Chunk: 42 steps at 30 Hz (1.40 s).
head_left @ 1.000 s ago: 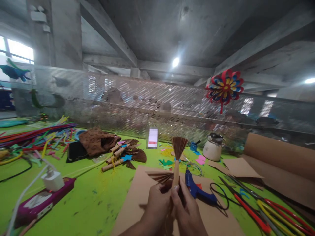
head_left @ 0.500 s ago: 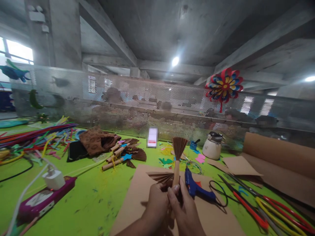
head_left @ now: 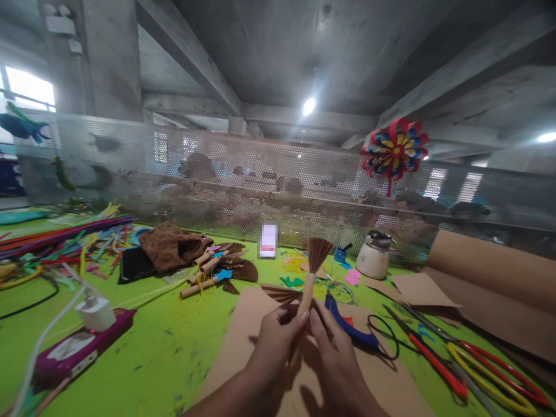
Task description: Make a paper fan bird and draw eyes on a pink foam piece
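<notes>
My left hand [head_left: 278, 341] is closed around a brown paper tube [head_left: 307, 292], thumb pressed on its front. A pleated brown paper fan [head_left: 320, 253] spreads from the tube's upper end, and another pleated fan [head_left: 282, 293] sticks out to the left. My right hand [head_left: 336, 347] is closed at the tube's right side, its thumb beside my left thumb; its fingertips are partly hidden. Below both hands lies a sheet of brown cardboard [head_left: 243, 330]. A blue glue gun [head_left: 351, 330] rests just right of my right hand.
Similar tube-and-fan pieces [head_left: 212, 278] lie left, near a brown patterned cloth [head_left: 169, 246]. A purple power strip [head_left: 82, 347] is front left. Scissors [head_left: 438, 359] and folded cardboard [head_left: 490, 278] are on the right. A white pot [head_left: 373, 258] stands before a perforated screen [head_left: 243, 179].
The tube has tilted to the right, its fan top shifting right and slightly down. My right hand has moved slightly right, with its fingers less wrapped over the tube.
</notes>
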Motion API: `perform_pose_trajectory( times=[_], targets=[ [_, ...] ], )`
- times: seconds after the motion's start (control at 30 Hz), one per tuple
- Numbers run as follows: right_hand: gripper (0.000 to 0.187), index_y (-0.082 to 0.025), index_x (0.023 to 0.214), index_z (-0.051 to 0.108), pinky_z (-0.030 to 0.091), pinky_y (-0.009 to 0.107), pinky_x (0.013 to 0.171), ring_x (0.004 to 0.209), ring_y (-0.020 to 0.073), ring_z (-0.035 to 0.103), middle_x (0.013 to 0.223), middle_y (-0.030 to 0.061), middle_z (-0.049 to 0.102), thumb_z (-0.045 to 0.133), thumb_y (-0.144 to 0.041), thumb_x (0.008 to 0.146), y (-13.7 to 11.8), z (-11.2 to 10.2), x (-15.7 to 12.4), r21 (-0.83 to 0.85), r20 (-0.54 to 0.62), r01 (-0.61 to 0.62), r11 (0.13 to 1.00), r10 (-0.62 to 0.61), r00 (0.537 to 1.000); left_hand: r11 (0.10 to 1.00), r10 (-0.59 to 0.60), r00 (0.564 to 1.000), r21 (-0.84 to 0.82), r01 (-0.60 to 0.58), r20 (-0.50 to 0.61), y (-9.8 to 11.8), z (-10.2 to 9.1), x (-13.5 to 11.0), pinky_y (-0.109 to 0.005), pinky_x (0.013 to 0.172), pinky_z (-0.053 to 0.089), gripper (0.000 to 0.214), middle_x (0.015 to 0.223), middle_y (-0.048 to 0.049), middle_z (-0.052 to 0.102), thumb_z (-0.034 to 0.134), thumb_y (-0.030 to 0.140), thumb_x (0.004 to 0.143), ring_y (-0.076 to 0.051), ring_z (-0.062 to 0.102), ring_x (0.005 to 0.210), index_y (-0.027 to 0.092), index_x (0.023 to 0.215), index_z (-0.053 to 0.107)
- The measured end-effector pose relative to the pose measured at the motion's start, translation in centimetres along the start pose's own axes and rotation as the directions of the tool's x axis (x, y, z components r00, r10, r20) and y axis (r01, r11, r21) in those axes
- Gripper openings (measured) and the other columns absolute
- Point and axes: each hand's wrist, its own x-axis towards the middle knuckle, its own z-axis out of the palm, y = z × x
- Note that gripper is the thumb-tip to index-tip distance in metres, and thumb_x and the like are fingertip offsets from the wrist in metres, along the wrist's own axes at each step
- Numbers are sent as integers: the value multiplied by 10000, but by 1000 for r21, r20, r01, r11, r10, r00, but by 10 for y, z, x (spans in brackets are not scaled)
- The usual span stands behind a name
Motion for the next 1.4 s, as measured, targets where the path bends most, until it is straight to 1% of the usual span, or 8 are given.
perform_pose_trajectory(
  times=[0.1,0.17,0.33,0.5,0.67,0.83,1.07,1.4],
  targets=[
    [551,-201,1196,640,457,400,982,1240,273,527,1301,105,610,572,-581,804,-12,-5,2,98,11,-149,984,149,989,1000,-5,1000,30,4,18,6,-1,2,-296,740,485,376,839,-118,703,846,338,601,-215,643,774,94,859,720],
    [532,-201,1129,663,493,386,923,1170,263,584,1222,101,661,538,-611,814,-24,-8,4,156,30,-176,972,173,984,1000,3,1000,23,-3,-8,8,-1,4,-286,728,482,362,805,-98,688,842,334,598,-208,635,770,99,837,706],
    [512,-147,910,698,516,379,869,875,227,694,924,114,744,503,-615,835,-40,-19,13,159,11,-53,986,52,999,999,-38,999,23,39,-33,10,1,5,-236,634,465,359,796,-83,670,829,339,615,-154,605,699,106,850,689],
    [380,-154,868,728,522,413,833,823,255,679,840,97,738,619,-511,797,-30,-24,19,2,81,45,999,-45,996,999,-42,999,27,41,4,14,3,3,-219,606,461,399,802,-85,667,844,364,599,-158,615,719,107,856,679],
    [309,-169,935,753,529,397,818,891,262,659,937,107,723,654,-416,780,-28,-18,15,-77,114,149,986,-140,984,998,-41,999,41,40,9,12,-1,3,-178,552,412,393,755,-61,653,837,374,623,-119,575,657,106,875,698],
    [268,-193,956,753,546,349,807,916,242,658,960,100,710,598,-366,821,-25,-13,9,-134,124,233,963,-217,968,997,-71,997,23,70,41,11,-1,2,-173,562,415,409,795,-77,671,852,368,609,-99,553,639,104,901,739],
    [292,-211,1063,723,572,300,778,1003,243,650,1119,110,664,600,-295,812,2,-12,5,-214,89,317,924,-304,948,987,-87,991,-127,100,100,3,-1,3,-264,678,490,477,835,-112,688,894,351,552,-144,609,652,94,926,748],
    [341,-164,1094,705,509,371,906,1083,262,591,1129,132,636,621,-268,780,4,-10,-3,-255,76,284,924,-273,959,995,-75,995,-61,79,60,5,7,-7,-263,644,492,481,750,-105,699,880,396,554,-191,648,677,81,891,742]
  ],
)
